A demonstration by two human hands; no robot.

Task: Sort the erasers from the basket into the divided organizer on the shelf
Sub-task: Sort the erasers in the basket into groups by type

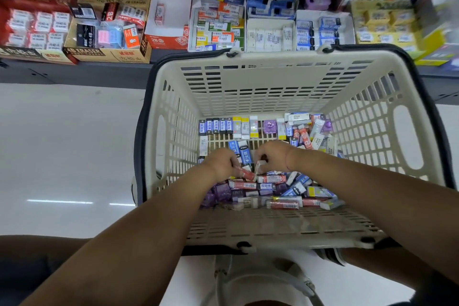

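In the bottom of the cream basket (pixel 273 57) lie lots of small erasers (pixel 273 186), each in a paper sleeve: red and white, blue, purple, yellow and plain white. At the far side some stand in a neat row (pixel 228 125), dark blue ones first, then yellow and white ones. Nearer the person they lie in a messy heap. Both hands are down in the basket, close together over the heap. The left hand (pixel 221 161) has its fingers curled round a red and white eraser (pixel 246 174). The right hand (pixel 274 156) pinches a small white eraser (pixel 260 165) between its fingers, just beside the red one. Past the basket is a dark shelf (pixel 99 69). On it sits the white divided organizer (pixel 270 23), with erasers in its parts. To the left of it are open card boxes (pixel 106 53) with more erasers. Under it all is a pale shiny floor (pixel 62 144).
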